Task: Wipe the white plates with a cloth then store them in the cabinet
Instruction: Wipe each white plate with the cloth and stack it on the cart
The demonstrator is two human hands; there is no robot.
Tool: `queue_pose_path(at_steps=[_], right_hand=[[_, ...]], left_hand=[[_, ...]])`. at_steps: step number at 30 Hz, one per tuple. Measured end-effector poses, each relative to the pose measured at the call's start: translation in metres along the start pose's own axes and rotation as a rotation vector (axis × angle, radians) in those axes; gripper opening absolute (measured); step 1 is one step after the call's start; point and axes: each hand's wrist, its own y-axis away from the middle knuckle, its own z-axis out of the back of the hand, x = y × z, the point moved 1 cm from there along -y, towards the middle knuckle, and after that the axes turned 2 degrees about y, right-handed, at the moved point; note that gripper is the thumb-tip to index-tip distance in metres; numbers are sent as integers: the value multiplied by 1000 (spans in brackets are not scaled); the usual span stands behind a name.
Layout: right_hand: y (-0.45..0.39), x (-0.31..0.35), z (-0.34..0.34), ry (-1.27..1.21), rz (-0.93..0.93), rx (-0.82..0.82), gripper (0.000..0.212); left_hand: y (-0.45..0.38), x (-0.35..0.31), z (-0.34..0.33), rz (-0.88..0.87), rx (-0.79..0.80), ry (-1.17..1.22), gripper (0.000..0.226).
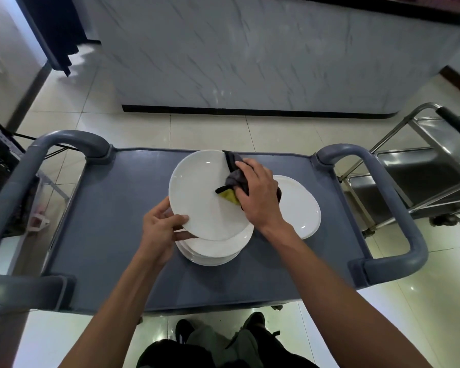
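Now the left hand (pixel 162 226) pinches a tilted white plate (pixel 199 195) by its rim above the stack of plates (pixel 215 248); the right hand (pixel 258 193) grips a grey cloth (pixel 235 179) against its face.

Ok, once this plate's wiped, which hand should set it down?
Probably left. The left hand already grips the raised plate by its near rim, while the right hand is busy holding the cloth.

1. Grey plastic cart (pixel 122 235) with a flat top, standing on a pale tiled floor (pixel 210 128); looped grey handles at its left and right ends.
2. Stack of white plates (pixel 213 251) sits on the cart top, about centre.
3. Single white plate (pixel 300 205) lies flat on the top, just right of the stack.
4. Steel cart (pixel 422 166) stands on the floor to the right.
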Motion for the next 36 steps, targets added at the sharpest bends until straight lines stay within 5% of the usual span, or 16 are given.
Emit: queue_pose_path(at_steps=[18, 26, 36], right_hand=[[57, 26, -22, -92, 223, 206, 54], [34, -2, -13, -70, -6, 97, 55], [-2, 34, -5, -68, 145, 28, 54]], left_hand=[[-5, -6, 1, -15, -87, -15, 53], [0, -12, 7, 4, -1, -99, 57], [3, -9, 1, 60, 164, -194, 56]])
